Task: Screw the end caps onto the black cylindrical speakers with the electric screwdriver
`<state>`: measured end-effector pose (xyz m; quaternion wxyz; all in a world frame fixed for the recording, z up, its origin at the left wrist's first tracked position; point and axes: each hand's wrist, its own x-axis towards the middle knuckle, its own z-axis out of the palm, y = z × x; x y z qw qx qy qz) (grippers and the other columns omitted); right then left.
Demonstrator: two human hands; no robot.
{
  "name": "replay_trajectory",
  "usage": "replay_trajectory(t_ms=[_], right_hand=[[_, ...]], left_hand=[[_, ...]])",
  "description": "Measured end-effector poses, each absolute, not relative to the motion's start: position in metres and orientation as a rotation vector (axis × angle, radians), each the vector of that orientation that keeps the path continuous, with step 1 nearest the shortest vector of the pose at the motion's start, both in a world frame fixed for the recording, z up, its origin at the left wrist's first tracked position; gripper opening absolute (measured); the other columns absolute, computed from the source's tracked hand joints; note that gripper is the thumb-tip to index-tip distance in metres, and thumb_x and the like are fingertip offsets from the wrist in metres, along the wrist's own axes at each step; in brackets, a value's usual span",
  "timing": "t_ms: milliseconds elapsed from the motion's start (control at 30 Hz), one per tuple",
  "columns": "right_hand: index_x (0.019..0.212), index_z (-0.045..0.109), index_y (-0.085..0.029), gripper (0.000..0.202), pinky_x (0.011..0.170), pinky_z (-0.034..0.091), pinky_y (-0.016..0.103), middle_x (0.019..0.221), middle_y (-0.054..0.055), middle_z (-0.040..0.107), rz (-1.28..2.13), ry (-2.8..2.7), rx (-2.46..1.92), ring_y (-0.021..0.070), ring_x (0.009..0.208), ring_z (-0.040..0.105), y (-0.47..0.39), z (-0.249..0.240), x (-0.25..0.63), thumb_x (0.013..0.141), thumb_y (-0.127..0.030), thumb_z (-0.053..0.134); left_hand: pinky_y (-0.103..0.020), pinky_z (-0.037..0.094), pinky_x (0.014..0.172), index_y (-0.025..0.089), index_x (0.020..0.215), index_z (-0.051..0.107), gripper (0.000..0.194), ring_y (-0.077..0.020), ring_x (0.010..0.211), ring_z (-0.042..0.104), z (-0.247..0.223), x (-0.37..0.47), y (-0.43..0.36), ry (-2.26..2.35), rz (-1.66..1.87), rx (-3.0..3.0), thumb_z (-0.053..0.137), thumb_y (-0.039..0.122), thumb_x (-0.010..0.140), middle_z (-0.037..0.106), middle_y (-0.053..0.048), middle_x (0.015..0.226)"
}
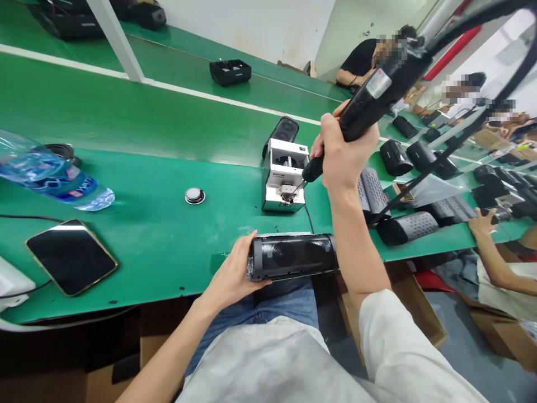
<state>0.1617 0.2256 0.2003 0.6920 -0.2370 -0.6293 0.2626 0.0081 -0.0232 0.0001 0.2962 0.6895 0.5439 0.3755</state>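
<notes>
My left hand (235, 267) grips the left end of a black speaker housing (293, 256), which lies lengthwise at the bench's front edge. Two round drivers show through its upper face. My right hand (344, 146) is wrapped round a black electric screwdriver (369, 95), held at a slant with a cable running off to the upper right. Its bit points down to the front of a white screw feeder (284, 176) behind the housing. Whether a screw sits on the tip is too small to tell.
A small round silver part (195, 196) lies left of the feeder. Farther left are a water bottle (54, 170) and a phone (72, 257). Grey perforated speaker covers (406, 226) lie to the right, near a co-worker's hand (482, 223). A black housing (230, 73) rests on the green line behind.
</notes>
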Motion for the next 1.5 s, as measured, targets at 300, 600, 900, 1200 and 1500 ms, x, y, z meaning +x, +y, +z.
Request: replay_trajectory(t_ms=[300, 600, 900, 1200, 1500], right_hand=[[0.098, 0.053, -0.030, 0.044, 0.046, 0.038, 0.027, 0.067, -0.010, 0.047, 0.628, -1.420, -0.551, 0.0074, 0.044, 0.042, 0.223, 0.195, 0.152, 0.098, -0.067, 0.077], [0.094, 0.062, -0.031, 0.027, 0.040, 0.037, 0.032, 0.058, -0.009, 0.044, 0.898, -1.412, -0.480, 0.0126, 0.041, 0.040, 0.150, 0.227, 0.171, 0.092, -0.039, 0.088], [0.096, 0.065, -0.028, 0.020, 0.039, 0.040, 0.027, 0.058, -0.012, 0.046, 1.013, -1.432, -0.411, 0.0098, 0.039, 0.043, 0.126, 0.227, 0.162, 0.093, -0.024, 0.084], [0.096, 0.064, -0.026, 0.019, 0.043, 0.043, 0.030, 0.067, -0.008, 0.055, 1.151, -1.529, -0.442, 0.0111, 0.045, 0.048, 0.106, 0.181, 0.156, 0.096, -0.023, 0.082], [0.095, 0.064, -0.025, 0.022, 0.045, 0.043, 0.031, 0.071, -0.006, 0.056, 1.182, -1.584, -0.399, 0.0112, 0.049, 0.051, 0.107, 0.176, 0.163, 0.096, -0.028, 0.086]], left_hand=[[-0.066, 0.050, 0.128, 0.037, 0.178, 0.011, 0.131, -0.0450, 0.157, 0.053, 0.001, 0.008, -0.022, 1.447, 1.012, 1.868, 0.099, 0.027, 0.082, 0.047, -0.019, 0.167], [-0.066, 0.051, 0.126, 0.036, 0.178, 0.012, 0.134, -0.0457, 0.156, 0.052, 0.002, 0.010, -0.023, 1.439, 1.032, 1.858, 0.101, 0.026, 0.079, 0.048, -0.020, 0.166], [-0.067, 0.050, 0.126, 0.036, 0.178, 0.015, 0.129, -0.0458, 0.157, 0.052, 0.002, 0.010, -0.023, 1.421, 1.046, 1.829, 0.100, 0.027, 0.081, 0.048, -0.020, 0.167], [-0.065, 0.056, 0.120, 0.031, 0.170, 0.029, 0.115, -0.0436, 0.148, 0.058, 0.006, 0.010, -0.021, 1.366, 1.086, 1.829, 0.098, 0.021, 0.079, 0.054, -0.019, 0.157], [-0.062, 0.057, 0.118, 0.028, 0.168, 0.031, 0.112, -0.0423, 0.145, 0.060, 0.007, 0.010, -0.020, 1.356, 1.099, 1.826, 0.098, 0.018, 0.078, 0.056, -0.019, 0.154]])
